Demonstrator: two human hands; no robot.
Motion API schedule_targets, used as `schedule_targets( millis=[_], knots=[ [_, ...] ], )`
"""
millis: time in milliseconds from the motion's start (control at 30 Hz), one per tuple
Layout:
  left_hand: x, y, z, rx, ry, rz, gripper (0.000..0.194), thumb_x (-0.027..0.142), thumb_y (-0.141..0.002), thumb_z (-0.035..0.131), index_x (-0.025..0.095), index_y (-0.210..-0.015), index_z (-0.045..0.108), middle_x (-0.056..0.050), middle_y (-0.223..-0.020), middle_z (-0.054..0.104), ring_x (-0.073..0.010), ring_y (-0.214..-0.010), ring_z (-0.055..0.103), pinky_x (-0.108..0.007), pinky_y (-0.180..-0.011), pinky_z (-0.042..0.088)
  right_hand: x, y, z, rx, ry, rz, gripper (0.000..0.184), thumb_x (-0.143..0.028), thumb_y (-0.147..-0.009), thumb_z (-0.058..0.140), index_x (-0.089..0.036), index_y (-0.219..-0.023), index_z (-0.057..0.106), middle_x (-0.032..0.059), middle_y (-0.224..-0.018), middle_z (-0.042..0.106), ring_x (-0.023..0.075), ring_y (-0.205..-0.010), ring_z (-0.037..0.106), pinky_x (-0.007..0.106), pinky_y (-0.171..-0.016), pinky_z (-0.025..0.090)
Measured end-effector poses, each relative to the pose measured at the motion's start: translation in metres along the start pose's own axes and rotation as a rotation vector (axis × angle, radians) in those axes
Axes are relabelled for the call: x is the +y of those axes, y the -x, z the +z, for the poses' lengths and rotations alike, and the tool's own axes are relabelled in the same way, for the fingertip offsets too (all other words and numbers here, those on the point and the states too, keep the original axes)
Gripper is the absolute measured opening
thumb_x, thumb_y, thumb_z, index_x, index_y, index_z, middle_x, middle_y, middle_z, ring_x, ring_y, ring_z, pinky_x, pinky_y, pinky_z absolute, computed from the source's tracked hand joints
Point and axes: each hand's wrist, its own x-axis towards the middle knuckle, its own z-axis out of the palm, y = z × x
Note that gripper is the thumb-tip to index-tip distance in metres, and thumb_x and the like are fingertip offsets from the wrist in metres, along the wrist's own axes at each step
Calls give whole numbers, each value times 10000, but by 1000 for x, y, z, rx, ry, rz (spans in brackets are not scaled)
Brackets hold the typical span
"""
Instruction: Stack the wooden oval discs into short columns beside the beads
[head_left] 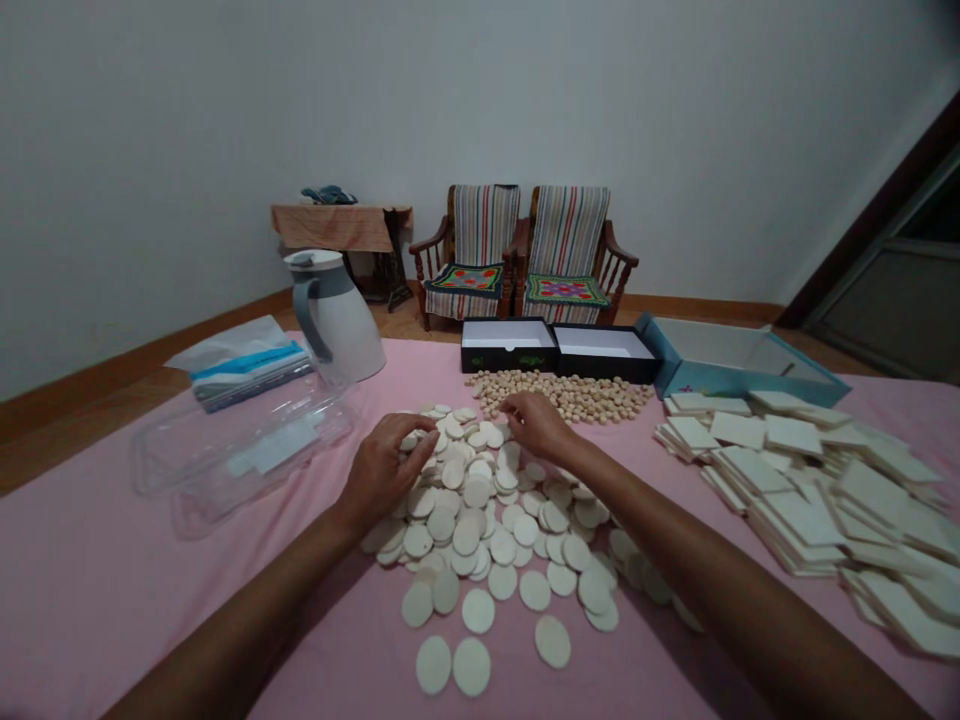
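Note:
A loose heap of flat, cream-coloured round discs (480,540) covers the middle of the pink-covered table (150,580), some overlapping and a few lying apart near the front. My left hand (384,472) rests on the heap's left side, its fingers curled over the discs. My right hand (534,424) reaches the far edge of the heap, fingertips bent down close to a mound of small round wooden beads (559,396). Whether either hand grips a disc is hidden by the fingers.
Stacks of cream square tiles (802,490) fill the right side. Two open black boxes (559,347) and a blue box (739,365) stand at the far edge. On the left are a clear plastic container (240,450), a packet (251,368) and a white jug (337,318).

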Motion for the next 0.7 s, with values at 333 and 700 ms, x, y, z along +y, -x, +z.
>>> schedule_targets(
  millis=[333,700],
  knots=[
    [-42,-79,43,-563,-161,-8,368,343,-931,352,190,-1077,653,-103,-1093,682,-230,-1037,603,-312,-881,440,11,1,22,-60,130,-38,341,-83,-823,499,-153,-1126,640,164,-1128,616,266,-1076,529,349,-879,388],
    [-27,-82,63,-727,-115,126,281,281,-886,424,174,-871,683,-73,-836,643,-188,-795,588,-257,-720,426,24,13,1,-99,11,-149,272,-71,-787,491,-170,-935,695,113,-1020,618,199,-927,554,271,-742,372]
  ],
)
